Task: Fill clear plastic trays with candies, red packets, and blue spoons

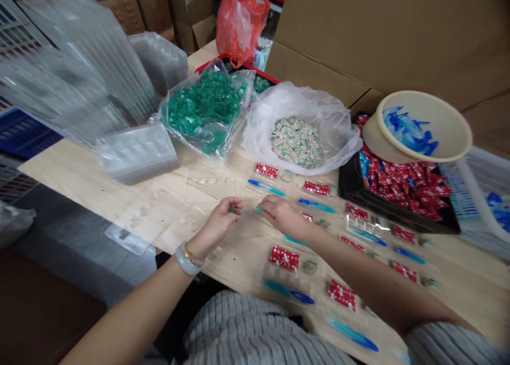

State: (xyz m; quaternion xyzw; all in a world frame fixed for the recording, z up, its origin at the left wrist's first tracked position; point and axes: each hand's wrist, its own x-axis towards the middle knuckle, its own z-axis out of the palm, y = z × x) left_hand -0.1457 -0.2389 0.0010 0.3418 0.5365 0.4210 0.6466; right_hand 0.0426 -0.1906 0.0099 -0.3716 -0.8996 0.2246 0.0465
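Above the middle of the table, my left hand (223, 216) is closed, with a small dark green piece (231, 209) at its fingertips. A bracelet and a bangle circle that wrist. My right hand (281, 214), just across from it, pinches a small light green piece (258, 210). Both pieces are blurred and partly covered by fingers. Around the hands lie thin clear plastic trays (207, 187). To the right, several trays hold a red patterned packet (284, 258), a small greenish piece (309, 267) and a blue pointed tool (353, 333) whose kind I cannot make out.
Behind the hands sit a bag of green pieces (203, 104) and a white plastic bag (263, 115) of small patterned pieces. Right of these are a black crate (402, 216) of red packets and a cream bowl (454, 136). Stacked clear trays (137, 152) stand at left.
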